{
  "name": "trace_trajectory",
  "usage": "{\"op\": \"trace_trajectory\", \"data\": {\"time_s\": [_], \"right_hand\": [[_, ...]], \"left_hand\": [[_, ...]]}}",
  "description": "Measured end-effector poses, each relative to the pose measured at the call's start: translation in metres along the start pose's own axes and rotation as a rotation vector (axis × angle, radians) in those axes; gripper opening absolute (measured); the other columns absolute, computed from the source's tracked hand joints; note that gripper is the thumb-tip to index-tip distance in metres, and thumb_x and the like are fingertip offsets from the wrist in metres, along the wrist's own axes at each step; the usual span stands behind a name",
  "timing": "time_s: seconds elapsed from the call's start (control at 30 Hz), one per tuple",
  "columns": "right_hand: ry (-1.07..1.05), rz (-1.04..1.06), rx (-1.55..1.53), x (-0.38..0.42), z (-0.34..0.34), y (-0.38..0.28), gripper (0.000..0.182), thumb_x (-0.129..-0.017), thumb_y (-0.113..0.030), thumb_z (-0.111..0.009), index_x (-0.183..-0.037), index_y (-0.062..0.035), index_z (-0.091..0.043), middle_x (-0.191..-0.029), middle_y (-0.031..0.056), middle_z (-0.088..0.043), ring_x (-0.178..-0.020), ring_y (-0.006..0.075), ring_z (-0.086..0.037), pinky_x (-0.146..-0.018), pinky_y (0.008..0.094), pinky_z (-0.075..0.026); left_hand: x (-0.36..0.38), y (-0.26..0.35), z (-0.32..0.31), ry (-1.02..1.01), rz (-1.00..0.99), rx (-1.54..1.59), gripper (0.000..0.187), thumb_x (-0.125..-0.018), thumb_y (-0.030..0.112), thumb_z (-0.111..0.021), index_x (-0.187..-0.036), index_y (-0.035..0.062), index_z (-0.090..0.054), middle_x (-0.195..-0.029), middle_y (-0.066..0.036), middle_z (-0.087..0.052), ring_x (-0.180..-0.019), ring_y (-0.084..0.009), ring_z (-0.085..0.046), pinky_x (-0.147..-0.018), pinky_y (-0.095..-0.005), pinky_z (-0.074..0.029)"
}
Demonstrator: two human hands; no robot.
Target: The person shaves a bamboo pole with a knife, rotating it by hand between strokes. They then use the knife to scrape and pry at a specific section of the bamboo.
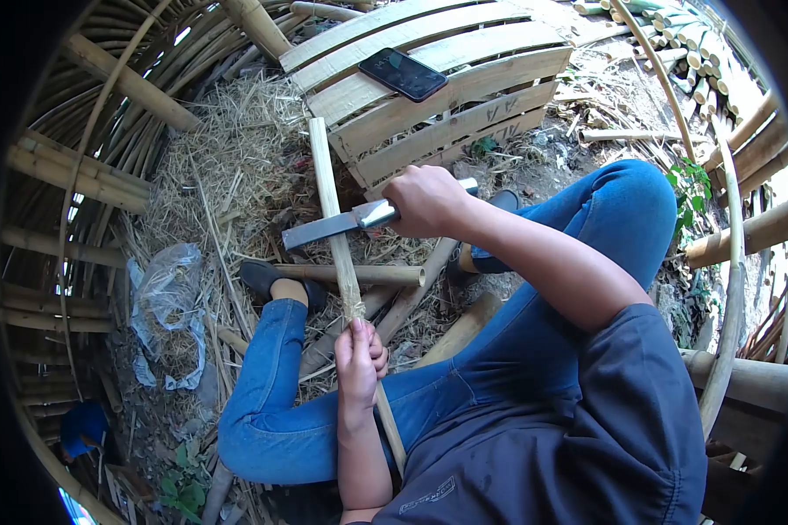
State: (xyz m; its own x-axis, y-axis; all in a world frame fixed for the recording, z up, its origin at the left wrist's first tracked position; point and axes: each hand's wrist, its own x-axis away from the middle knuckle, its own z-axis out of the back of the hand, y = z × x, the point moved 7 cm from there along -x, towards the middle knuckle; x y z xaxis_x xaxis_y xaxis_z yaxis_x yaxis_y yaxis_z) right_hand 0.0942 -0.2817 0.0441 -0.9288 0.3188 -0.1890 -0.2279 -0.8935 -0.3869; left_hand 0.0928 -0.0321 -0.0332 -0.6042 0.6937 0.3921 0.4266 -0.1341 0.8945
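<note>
My left hand (359,360) is closed around a long pale bamboo strip (331,185), thumb pressed along it. The strip runs from the far end near the slatted crate down past my hand towards my waist, with frayed shavings just above my thumb. In my right hand (425,203) is a knife (324,229) with a broad flat blade and a shiny handle. Its blade lies across the strip, between the strip's far end and my left hand. My right fingers are wrapped round the handle, hiding part of it.
A wooden slatted crate (451,122) stands ahead, a phone (403,73) on top. Bamboo poles (376,275) lie between my legs. Shavings (228,140) pile at the left, beside a plastic bag (171,297). Cut bamboo (696,52) is stacked at the far right.
</note>
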Motion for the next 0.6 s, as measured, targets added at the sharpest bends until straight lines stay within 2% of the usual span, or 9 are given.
{"op": "trace_trajectory", "data": {"time_s": [0.07,0.17,0.27,0.53,0.6], "right_hand": [[-0.033,0.006,0.008,0.002,-0.011,0.0,0.018,-0.069,-0.023,-0.071,-0.076,-0.0064,-0.074,-0.075,0.0195,-0.071,-0.072,0.0392,-0.071,-0.071,0.0473,-0.059],[-0.03,-0.054,0.001,-0.001,-0.014,0.005,0.014,-0.066,-0.015,-0.068,-0.074,-0.0029,-0.071,-0.073,0.0209,-0.069,-0.073,0.0407,-0.07,-0.07,0.0484,-0.057],[0.005,-0.121,-0.025,-0.009,-0.017,0.022,0.014,-0.066,-0.013,-0.067,-0.075,-0.0024,-0.072,-0.074,0.0222,-0.069,-0.074,0.0409,-0.07,-0.072,0.0478,-0.058],[0.198,-0.296,0.02,-0.022,0.032,0.073,0.019,-0.071,-0.015,-0.069,-0.083,-0.0011,-0.073,-0.086,0.0248,-0.072,-0.083,0.0418,-0.072,-0.079,0.0487,-0.058],[0.232,-0.28,0.028,-0.02,0.037,0.074,0.018,-0.072,-0.016,-0.069,-0.082,-0.0014,-0.073,-0.083,0.0244,-0.071,-0.082,0.0408,-0.072,-0.079,0.0486,-0.058]], "left_hand": [[0.001,0.001,0.0,0.02,-0.023,-0.026,0.038,-0.11,0.043,-0.039,-0.085,0.0144,-0.041,-0.062,0.007,-0.033,-0.044,-0.0006,-0.026,-0.037,-0.0198,-0.017],[0.003,-0.001,-0.005,0.077,-0.068,-0.111,0.038,-0.11,0.043,-0.04,-0.087,0.0131,-0.042,-0.063,0.006,-0.034,-0.043,-0.001,-0.027,-0.036,-0.0202,-0.019],[0.003,-0.006,-0.002,0.088,-0.081,-0.164,0.034,-0.11,0.035,-0.04,-0.088,0.0093,-0.045,-0.063,0.004,-0.039,-0.044,-0.0024,-0.034,-0.037,-0.0204,-0.026],[0.013,-0.004,-0.016,0.045,-0.1,-0.2,0.034,-0.111,0.033,-0.041,-0.088,0.0083,-0.046,-0.062,0.004,-0.039,-0.044,-0.002,-0.035,-0.038,-0.0208,-0.027],[0.012,-0.003,-0.019,0.035,-0.092,-0.184,0.035,-0.111,0.033,-0.041,-0.087,0.0082,-0.046,-0.063,0.005,-0.039,-0.044,-0.0019,-0.034,-0.038,-0.0208,-0.027]]}}
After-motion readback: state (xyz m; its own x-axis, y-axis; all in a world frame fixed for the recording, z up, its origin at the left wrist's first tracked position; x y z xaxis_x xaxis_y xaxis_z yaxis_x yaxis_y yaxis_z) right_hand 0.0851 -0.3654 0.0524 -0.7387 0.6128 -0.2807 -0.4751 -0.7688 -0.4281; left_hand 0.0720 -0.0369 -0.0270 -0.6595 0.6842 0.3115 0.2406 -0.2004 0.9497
